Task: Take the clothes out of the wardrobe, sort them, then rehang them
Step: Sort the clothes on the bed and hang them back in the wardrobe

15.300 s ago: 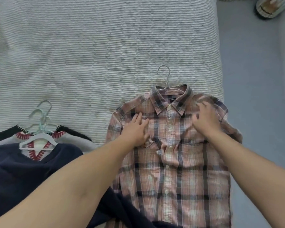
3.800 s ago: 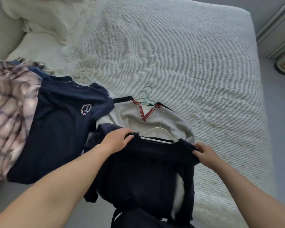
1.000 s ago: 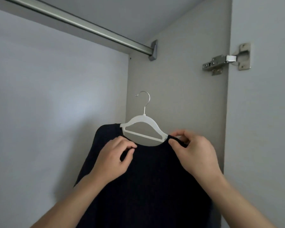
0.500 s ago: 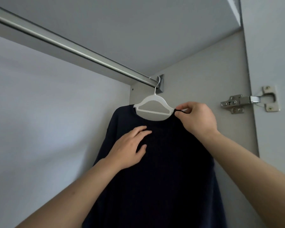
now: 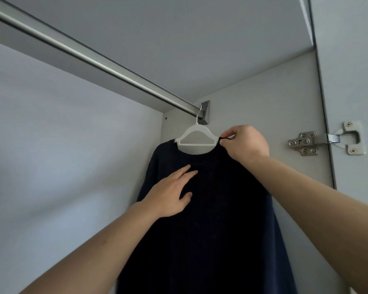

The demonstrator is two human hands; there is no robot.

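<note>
A dark navy sweater [image 5: 210,219] hangs on a white hanger [image 5: 194,139] hooked over the rail [image 5: 94,58] at its right end, by the bracket. The right hand [image 5: 245,144] pinches the neckline beside the hanger. The left hand [image 5: 170,194] lies flat on the chest, fingers straight. No readable writing shows.

Single head view, tilted upward, close to the wardrobe rail [image 5: 106,64] corner

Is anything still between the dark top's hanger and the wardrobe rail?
Nothing visible. The white hanger hooks over the rail at its right end; the right hand pinches the dark top at its collar, the left hand lies flat on it.
</note>
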